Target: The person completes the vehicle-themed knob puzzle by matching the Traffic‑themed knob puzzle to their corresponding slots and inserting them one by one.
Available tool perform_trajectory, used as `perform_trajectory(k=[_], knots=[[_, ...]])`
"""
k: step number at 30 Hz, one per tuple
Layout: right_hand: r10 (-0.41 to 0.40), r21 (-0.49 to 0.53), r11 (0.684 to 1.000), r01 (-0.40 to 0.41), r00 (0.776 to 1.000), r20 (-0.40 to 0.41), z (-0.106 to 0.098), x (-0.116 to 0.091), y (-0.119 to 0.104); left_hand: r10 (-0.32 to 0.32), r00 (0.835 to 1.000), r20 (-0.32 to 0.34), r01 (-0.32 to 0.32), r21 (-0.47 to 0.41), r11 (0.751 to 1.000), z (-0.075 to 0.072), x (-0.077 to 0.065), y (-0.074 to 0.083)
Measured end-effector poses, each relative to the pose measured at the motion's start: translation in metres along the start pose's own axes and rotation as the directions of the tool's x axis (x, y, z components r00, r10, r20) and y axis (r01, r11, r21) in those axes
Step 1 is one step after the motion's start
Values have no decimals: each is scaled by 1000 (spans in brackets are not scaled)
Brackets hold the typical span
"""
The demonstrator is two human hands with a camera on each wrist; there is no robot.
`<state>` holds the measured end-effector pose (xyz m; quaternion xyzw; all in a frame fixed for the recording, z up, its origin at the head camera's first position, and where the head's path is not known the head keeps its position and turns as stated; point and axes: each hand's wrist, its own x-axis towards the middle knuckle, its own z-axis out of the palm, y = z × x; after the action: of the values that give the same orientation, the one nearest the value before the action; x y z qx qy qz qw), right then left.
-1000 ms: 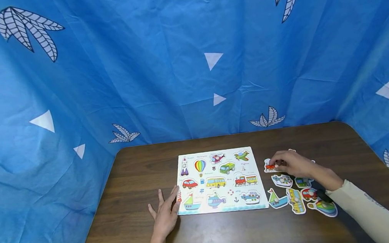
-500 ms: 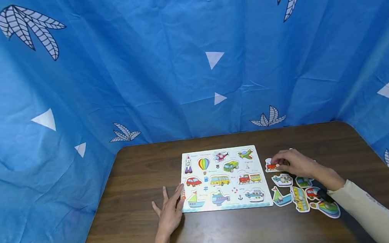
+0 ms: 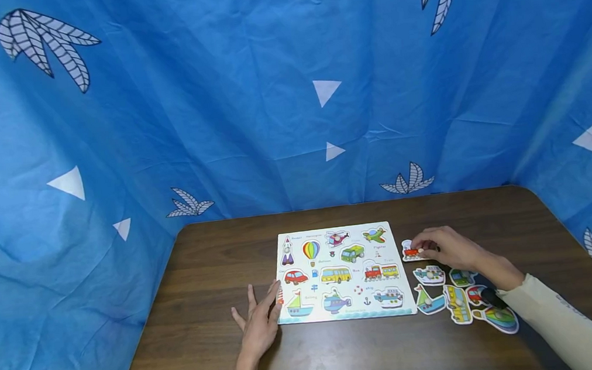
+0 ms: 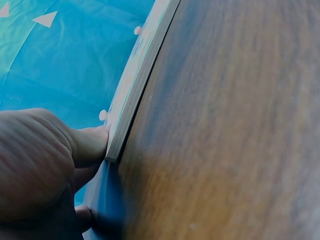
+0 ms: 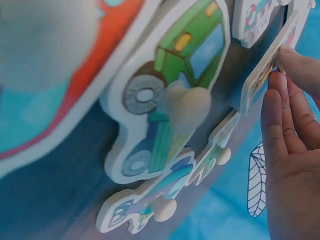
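The white puzzle board (image 3: 357,288), printed with vehicles, lies on the table. My left hand (image 3: 259,324) rests at its left side with fingers spread, the foremost touching the board's edge. In the left wrist view, the thumb (image 4: 92,145) lies against the board's corner. To the right of the board, my right hand (image 3: 446,248) pinches a train puzzle piece (image 3: 412,254). The right wrist view has this piece tilted on edge between thumb and fingers, its red engine end showing in the head view. Close by are a ship piece (image 3: 429,275) and a green truck piece (image 5: 195,60).
Several knobbed pieces lie right of the board: a sailboat (image 3: 429,302), a yellow bus (image 3: 458,305), a red car (image 3: 476,295) and a rainbow balloon (image 3: 500,319). Others show beyond the truck in the right wrist view. A blue curtain (image 3: 267,93) hangs around the table (image 3: 217,250).
The board has slid slightly right together with my left hand, and the sailboat and bus pieces have shifted right too. My right hand stays at the train piece, almost still.
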<state>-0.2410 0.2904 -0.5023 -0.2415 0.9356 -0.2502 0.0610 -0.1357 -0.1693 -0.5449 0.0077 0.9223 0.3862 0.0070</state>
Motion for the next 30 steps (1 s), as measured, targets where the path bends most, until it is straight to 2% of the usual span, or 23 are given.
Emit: perform_trajectory(k=[7, 15, 23, 30], knots=[[-22, 20, 1000, 22, 1000, -10, 0, -1, -2, -1, 1000, 17, 1, -8, 1000, 0, 0, -1], [0, 30, 1000, 0, 1000, 8, 2, 4, -13, -6, 1000, 30, 6, -5, 1000, -1, 0, -1], [-135, 74, 988, 135, 991, -4, 8, 9, -26, -24, 999, 31, 24, -10, 1000, -2, 2, -3], [-173, 113, 979, 171, 985, 3, 16, 14, -37, -31, 999, 38, 32, -19, 999, -2, 3, -2]])
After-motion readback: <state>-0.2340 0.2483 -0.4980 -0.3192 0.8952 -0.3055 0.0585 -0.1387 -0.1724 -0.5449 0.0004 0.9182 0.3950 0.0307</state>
